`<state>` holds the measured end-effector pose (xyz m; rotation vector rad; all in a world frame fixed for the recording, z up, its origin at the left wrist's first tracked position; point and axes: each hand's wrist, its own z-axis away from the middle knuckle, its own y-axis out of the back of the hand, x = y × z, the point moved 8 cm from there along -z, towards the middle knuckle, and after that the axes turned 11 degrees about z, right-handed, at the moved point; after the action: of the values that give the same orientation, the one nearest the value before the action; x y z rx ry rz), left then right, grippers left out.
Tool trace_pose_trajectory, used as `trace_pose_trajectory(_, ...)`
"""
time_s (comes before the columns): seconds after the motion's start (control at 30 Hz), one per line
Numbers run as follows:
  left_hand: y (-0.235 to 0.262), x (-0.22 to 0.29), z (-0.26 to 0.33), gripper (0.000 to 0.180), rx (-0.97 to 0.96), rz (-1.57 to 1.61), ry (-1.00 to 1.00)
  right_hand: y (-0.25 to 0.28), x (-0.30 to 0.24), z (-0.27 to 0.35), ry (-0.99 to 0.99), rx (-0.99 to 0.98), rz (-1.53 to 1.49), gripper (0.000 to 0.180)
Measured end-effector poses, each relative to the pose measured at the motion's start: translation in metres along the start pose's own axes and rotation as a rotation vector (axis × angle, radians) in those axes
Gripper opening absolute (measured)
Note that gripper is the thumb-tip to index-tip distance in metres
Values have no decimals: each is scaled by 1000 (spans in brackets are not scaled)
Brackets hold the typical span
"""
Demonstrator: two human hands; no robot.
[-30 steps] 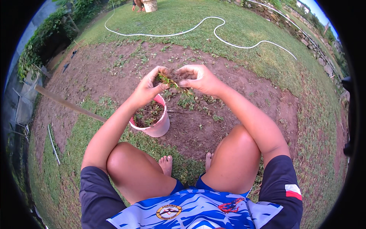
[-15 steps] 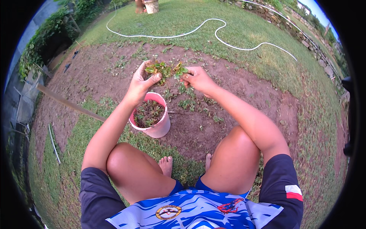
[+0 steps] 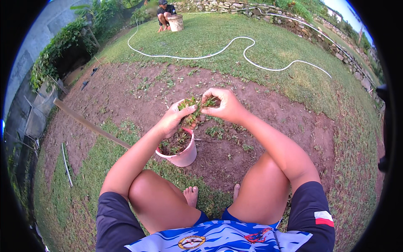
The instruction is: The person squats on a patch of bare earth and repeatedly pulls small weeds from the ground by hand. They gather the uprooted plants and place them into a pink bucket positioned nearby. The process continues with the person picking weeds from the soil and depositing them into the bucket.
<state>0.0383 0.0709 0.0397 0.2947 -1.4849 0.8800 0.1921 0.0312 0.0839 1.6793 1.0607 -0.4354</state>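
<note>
Both hands up over the pink bucket — left hand and right hand each grasping a clump of weeds — bare soil patch below.

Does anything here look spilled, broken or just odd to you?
Nothing looks spilled or broken. The pink bucket stands upright on the soil, part full of pulled plants. Both hands, left hand and right hand, hold a clump of weeds above it. The only untidy thing is the white hose snaking loosely across the grass.

Bare soil patch ringed by grass, carrying a pink pot, white hose, wooden pole
</note>
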Motion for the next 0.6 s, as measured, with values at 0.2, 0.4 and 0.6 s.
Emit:
trace_pose_trajectory(0.2,1,4,-6,28,125,64,-132,14,-13,5,195,178,333,30)
trace_pose_trajectory(0.4,-1,11,-7,27,147,10,-206,9,-25,9,330,288,527,28)
trace_pose_trajectory(0.6,-5,3,-4,26,120,54,-86,3,-27,13,363,234,684,20)
